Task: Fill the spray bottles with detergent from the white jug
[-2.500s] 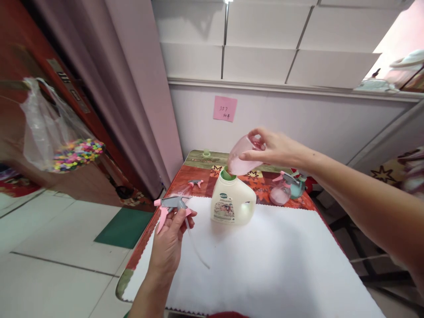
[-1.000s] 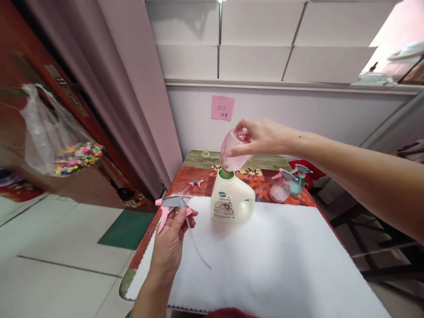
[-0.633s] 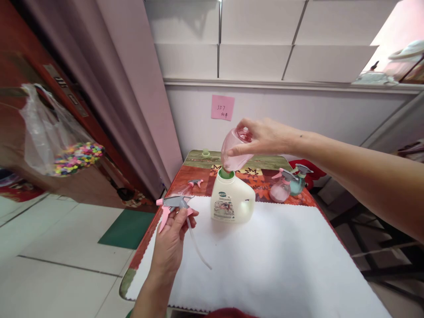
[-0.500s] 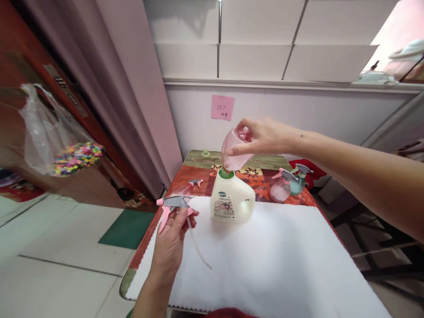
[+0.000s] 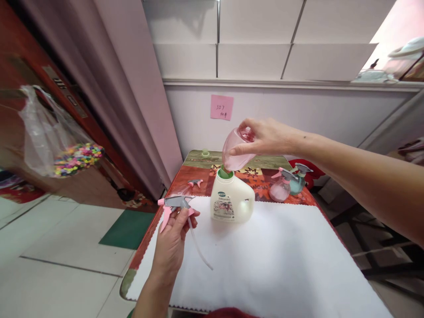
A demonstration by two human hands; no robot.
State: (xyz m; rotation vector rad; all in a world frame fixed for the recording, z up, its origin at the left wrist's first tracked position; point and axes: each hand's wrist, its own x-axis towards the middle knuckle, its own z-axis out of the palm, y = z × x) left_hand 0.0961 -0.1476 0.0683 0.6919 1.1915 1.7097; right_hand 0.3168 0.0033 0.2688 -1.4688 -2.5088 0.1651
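My right hand (image 5: 268, 136) grips a clear pink spray bottle body (image 5: 234, 149), tipped mouth-down onto the green opening of a cream jug (image 5: 232, 198) that stands on the white cloth (image 5: 265, 260). My left hand (image 5: 171, 244) is closed on a pink and grey trigger sprayer head (image 5: 172, 206) near the table's left edge. A clear dip tube (image 5: 198, 249) hangs from that head over the cloth.
A pink spray bottle (image 5: 280, 187) and a teal one (image 5: 298, 180) stand at the back right of the table. A loose sprayer head (image 5: 194, 183) and a small green cap (image 5: 205, 153) lie at the back left. A bag of coloured beads (image 5: 71, 155) hangs at left.
My right hand tipped the pink bottle from slanted to nearly mouth-down on the jug's opening. It has held still for the last second. The left hand has barely moved.
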